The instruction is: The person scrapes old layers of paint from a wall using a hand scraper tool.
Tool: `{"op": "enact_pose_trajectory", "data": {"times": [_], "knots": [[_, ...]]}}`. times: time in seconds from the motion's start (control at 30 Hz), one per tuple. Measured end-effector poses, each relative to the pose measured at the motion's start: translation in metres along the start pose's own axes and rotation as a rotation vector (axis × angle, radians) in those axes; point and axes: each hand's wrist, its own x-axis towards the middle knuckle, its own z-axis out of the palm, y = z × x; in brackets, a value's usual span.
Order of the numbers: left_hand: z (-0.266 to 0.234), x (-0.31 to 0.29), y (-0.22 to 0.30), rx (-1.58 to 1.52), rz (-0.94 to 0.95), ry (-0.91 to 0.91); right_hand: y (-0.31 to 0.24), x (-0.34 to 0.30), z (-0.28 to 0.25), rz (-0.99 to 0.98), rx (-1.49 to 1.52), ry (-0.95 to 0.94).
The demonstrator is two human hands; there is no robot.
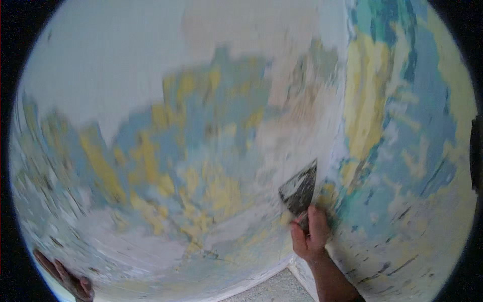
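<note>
My right hand [311, 232] is closed round the handle of a putty knife [300, 187]. Its broad, triangular metal blade points up and to the left of the wall corner, and pale smears mark the dull grey face. Whether the blade edge touches the wall [216, 186] I cannot tell. That wall is patchy, with white, blue-grey, yellow and pinkish areas of worn paint. At the lower left rim my left hand [68, 279] is partly in view, fingers stretched out and nothing seen in them. It lies near the wall surface; contact is unclear.
An inner corner [343, 100] runs upright right of the middle. Beyond it, the right wall [427, 100] has blue, yellow and teal patches with dark scuffs. A speckled grey floor [274, 291] shows at the bottom. Something dark [475, 153] sits at the right rim.
</note>
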Motion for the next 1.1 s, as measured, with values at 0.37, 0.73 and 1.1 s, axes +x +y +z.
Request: {"op": "enact_pose_trajectory", "data": {"times": [0.37,0.73,1.1], "knots": [[-0.026,-0.004,0.001,-0.1,-0.037,0.019,-0.022,0.009,-0.017,0.208,0.097,-0.118],[-0.059,-0.042,0.013,-0.055,-0.156,-0.119,-0.012,0.01,-0.025,0.317,0.074,-0.302],[-0.043,-0.029,0.009,-0.132,-0.132,-0.084,-0.008,0.019,-0.026,0.24,-0.098,-0.324]]}}
